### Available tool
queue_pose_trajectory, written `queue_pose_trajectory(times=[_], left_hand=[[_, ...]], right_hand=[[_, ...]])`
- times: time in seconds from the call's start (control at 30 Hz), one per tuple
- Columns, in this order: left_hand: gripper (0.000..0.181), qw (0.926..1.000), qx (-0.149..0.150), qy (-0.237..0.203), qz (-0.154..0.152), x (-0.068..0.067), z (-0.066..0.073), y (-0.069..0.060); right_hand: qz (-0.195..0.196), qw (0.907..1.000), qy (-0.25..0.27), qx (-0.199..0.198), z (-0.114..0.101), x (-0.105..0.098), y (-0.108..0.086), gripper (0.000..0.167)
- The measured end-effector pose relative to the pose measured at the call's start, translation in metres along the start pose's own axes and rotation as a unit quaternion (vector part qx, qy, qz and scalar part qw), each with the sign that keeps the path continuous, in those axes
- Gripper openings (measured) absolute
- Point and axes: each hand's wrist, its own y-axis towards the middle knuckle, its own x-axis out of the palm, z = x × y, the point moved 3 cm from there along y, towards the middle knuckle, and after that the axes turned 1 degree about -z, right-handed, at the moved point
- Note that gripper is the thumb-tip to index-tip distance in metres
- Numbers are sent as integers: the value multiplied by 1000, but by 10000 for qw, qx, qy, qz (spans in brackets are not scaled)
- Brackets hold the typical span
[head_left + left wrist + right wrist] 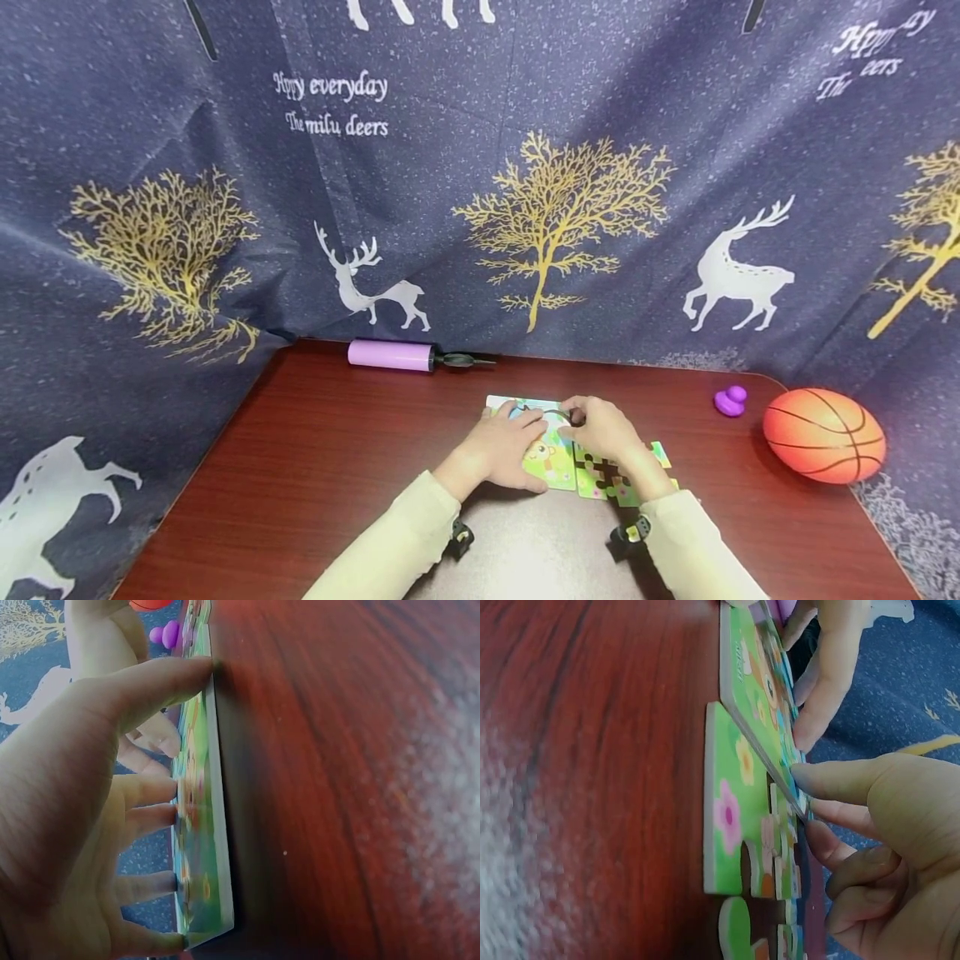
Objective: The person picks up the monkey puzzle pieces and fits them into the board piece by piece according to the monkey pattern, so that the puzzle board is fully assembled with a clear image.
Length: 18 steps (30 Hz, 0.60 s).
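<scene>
A picture puzzle board (551, 475) with a cartoon animal lies on the table. My left hand (506, 450) rests across its left part, fingers spread; in the left wrist view the fingertips touch the board (199, 742) and the thumb lies at its near edge. At the board's upper right corner, my right hand (606, 429) pinches the edge between thumb and fingers, the other fingers curled, as the right wrist view shows for the hand (900, 840). Partly under the right forearm lie green puzzle pieces (592, 486) with gaps between them, beside the board (742, 682).
A purple pump (390, 355) with a black end lies at the table's back left. To the right are a small purple duck-like toy (730, 401) and an orange basketball (825, 435). Dark blue cloth with deer and trees hangs behind the table (300, 433).
</scene>
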Motion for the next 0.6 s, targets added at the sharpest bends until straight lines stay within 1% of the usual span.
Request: queue_pose_trajectory(times=[0.17,0.27,0.33,0.43,0.6], left_hand=[[100,10000,-5,17,-35,1,3,3],[100,9999,-58,-12,-146,-1,3,3],[100,9997,-117,-48,-223,-1,2,2],[101,9993,-176,-106,-308,-3,1,0],[102,9989,-173,-208,-379,-4,1,-1]], right_hand=[[130,9999,87,3,10,-12,-12,30],[131,9999,46,-36,17,-20,-23,27],[44,10000,-12,-86,21,-24,-30,28],[-116,9997,-111,-158,28,-26,-38,32],[-384,9990,-55,-199,37,-26,-45,40]])
